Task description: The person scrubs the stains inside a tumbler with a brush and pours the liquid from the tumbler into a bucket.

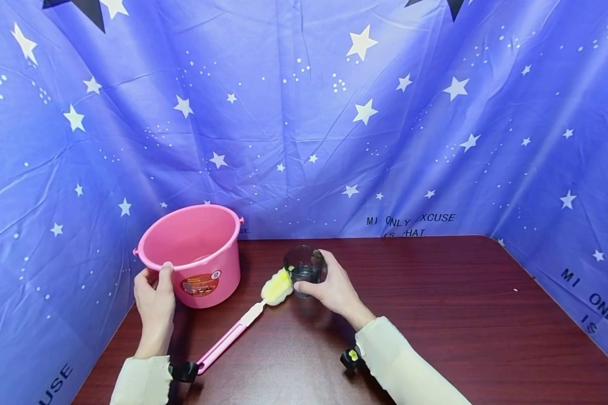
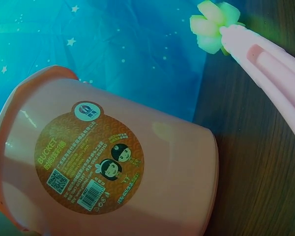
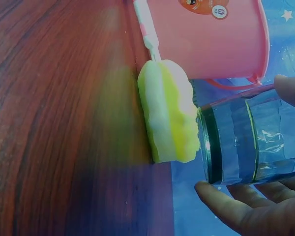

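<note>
Pinching the glass [image 1: 303, 275] just beside the brush [image 1: 277, 287], the right hand [image 1: 340, 291] likely needs firm mid-wall hold; it looks slick, breakable; the left hand [image 1: 155, 306] grips the bucket [image 1: 225, 278] near its rim, probably light, springy.

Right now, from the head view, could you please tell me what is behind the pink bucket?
Behind the pink bucket, the blue star-printed curtain shows above it and on either side. Anything directly behind the bucket's body is covered and cannot be seen.
</note>
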{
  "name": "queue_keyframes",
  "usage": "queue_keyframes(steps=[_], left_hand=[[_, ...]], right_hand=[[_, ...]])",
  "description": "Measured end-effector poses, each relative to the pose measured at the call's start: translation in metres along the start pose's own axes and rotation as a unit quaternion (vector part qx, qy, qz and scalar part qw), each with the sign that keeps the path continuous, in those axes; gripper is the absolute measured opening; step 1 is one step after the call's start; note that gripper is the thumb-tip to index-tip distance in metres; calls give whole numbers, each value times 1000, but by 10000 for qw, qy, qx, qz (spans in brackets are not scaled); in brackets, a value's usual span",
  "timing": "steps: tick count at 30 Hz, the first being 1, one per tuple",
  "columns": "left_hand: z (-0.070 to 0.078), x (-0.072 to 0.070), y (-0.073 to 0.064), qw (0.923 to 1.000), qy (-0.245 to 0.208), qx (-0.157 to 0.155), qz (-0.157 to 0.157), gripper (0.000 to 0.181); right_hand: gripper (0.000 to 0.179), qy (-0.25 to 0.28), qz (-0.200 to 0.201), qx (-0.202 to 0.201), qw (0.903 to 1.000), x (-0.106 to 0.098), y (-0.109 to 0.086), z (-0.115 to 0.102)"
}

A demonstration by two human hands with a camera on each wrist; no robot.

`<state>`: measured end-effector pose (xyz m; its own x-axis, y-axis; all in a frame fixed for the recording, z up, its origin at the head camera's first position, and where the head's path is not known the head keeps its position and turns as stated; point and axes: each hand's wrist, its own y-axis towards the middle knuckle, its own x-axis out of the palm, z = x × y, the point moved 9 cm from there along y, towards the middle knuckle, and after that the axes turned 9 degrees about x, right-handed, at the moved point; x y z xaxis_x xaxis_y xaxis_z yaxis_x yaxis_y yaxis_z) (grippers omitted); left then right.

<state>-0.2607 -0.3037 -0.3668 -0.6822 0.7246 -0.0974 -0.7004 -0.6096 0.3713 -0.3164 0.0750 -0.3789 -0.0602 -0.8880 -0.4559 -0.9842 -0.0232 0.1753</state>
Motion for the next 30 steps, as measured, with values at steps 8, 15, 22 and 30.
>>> queue_keyframes(steps=[8,15,22,30], left_hand=[[0,1,0,10000,-63,6,-27,58],[0,1,-1,9999,-95,-32,2,57],[4,1,1,9999,-74,46,101,53],[3,0,0,9999,-85,64,113,53]], right_hand=[[77,84,-45,-33,9999,3,2,-7],[77,88,-24,-81,9999,5,2,-12],[78,136,22,-210,9997,4,4,-18],[79,52,17,-281,9996,9,5,-24]])
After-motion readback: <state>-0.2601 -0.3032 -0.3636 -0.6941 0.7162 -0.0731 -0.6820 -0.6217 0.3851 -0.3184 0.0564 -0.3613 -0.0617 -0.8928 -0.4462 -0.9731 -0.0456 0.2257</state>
